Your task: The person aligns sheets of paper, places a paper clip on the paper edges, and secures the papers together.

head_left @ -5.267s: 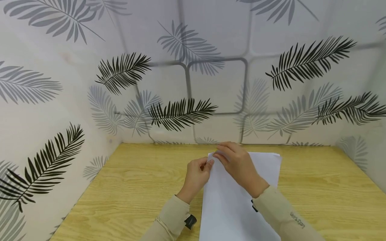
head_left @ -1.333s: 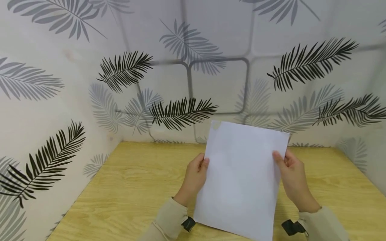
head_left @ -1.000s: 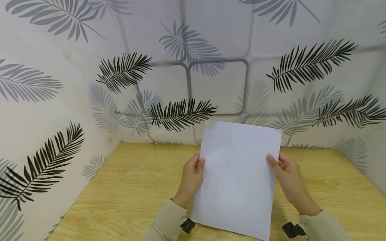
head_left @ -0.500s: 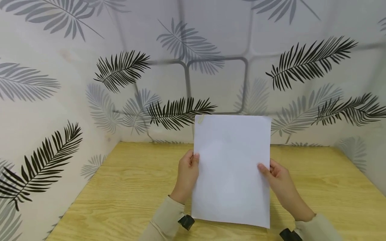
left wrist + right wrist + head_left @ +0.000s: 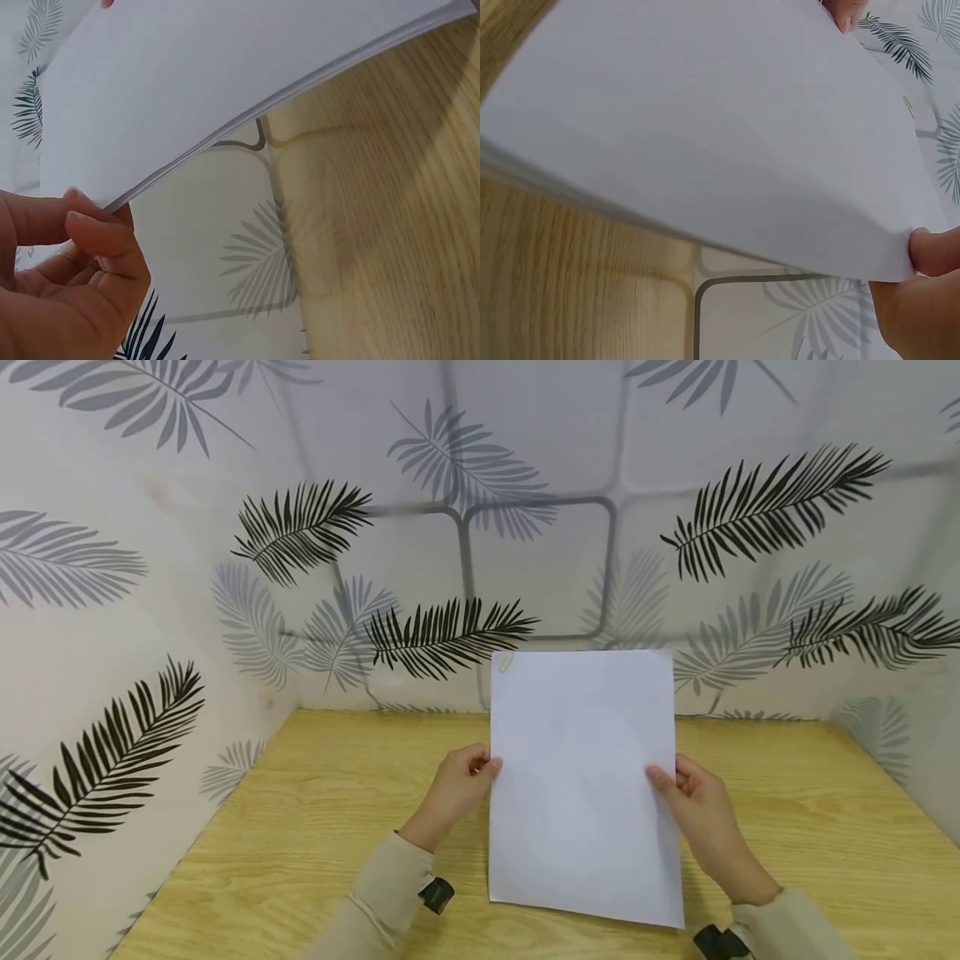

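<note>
A stack of white paper sheets [image 5: 581, 793] is held up and tilted toward me over the table, its top edge overlapping the back wall in the head view. A pale yellowish paper clip [image 5: 506, 662] sits at the stack's upper left corner. My left hand [image 5: 457, 785] pinches the left edge between thumb and fingers. On the other side, my right hand [image 5: 705, 814] grips the right edge, thumb on the front face and fingers behind. In the left wrist view, several layered edges of the sheets [image 5: 247, 116] show beyond my left fingertips.
The wood-grain table [image 5: 330, 827] spreads beneath the paper. White walls with a leaf pattern [image 5: 450, 639] enclose it at the back and sides. A small black device sits on the left wrist [image 5: 437, 895] and another on the right wrist [image 5: 720, 942].
Earlier both hands worked at the stack's upper left corner while it lay lower. Since then it has been raised, gripped at both sides, shifted left and straightened; the left hand has just turned outward.
</note>
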The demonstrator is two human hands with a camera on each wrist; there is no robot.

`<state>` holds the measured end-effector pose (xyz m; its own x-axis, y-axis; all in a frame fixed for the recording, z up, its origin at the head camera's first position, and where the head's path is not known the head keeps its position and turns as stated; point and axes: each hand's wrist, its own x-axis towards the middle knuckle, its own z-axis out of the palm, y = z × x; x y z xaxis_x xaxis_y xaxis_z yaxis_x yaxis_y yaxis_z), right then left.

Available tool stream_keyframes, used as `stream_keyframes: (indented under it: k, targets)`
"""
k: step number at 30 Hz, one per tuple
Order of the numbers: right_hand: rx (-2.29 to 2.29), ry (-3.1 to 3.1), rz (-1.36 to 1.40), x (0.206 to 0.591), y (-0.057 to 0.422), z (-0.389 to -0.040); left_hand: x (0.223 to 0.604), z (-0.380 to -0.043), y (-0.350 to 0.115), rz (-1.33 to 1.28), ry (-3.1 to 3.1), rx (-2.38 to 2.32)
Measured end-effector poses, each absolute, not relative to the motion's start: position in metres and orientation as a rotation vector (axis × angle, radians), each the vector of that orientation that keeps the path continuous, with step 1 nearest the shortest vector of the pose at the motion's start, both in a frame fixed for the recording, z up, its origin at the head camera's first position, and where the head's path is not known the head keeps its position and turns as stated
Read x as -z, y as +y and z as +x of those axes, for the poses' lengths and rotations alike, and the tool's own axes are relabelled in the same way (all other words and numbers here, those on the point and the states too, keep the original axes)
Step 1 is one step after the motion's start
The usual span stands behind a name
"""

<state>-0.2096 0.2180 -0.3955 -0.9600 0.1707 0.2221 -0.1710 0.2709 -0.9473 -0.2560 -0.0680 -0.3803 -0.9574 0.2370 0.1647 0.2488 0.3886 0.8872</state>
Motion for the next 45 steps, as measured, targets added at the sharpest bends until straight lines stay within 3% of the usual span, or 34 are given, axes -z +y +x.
stream_keyframes:
  k: [13, 23, 35, 45]
  targets:
    - [-1.746, -2.423, -0.1, 0.403, 0.22, -0.215, 0.396, -0.259, -0.064, -0.487, -2.512, 1.685]
    - [-1.533, -2.75, 0.075, 0.413, 0.235, -0.21, 0.406, -0.254, -0.065, -0.441, -2.545, 1.649]
    - [-1.671, -2.758, -0.011, 0.418, 0.233, -0.21, 0.412, -0.255, -0.062, -0.417, -2.659, 1.621]
    - [-1.251, -2.912, 0.037, 0.417, 0.219, -0.217, 0.414, -0.258, -0.056, -0.512, -2.75, 1.183]
